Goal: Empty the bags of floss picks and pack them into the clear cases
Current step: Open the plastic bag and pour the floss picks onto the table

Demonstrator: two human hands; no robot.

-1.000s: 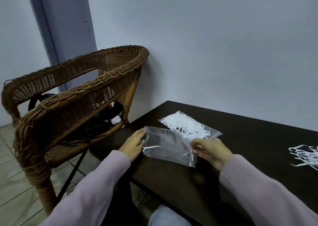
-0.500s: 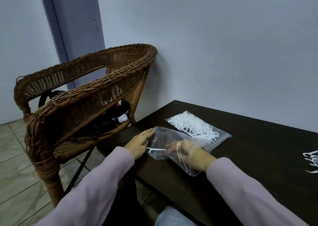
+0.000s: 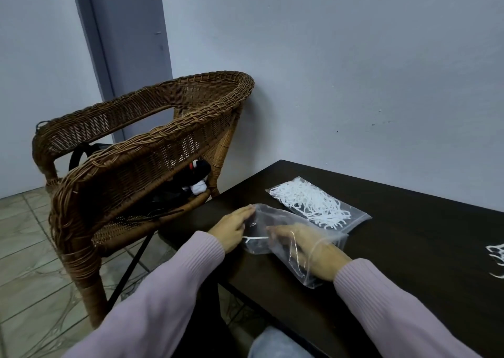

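The dark table (image 3: 409, 235) stood against a grey wall. My right hand (image 3: 308, 251) lay inside the nearly empty bag (image 3: 275, 221), fingers straight, near one floss pick (image 3: 255, 238). My left hand (image 3: 231, 226) pressed flat on the bag's end. A full bag (image 3: 316, 203) lay just behind.

Single head-worn view, forward and down, close over the dark table (image 3: 409, 235).
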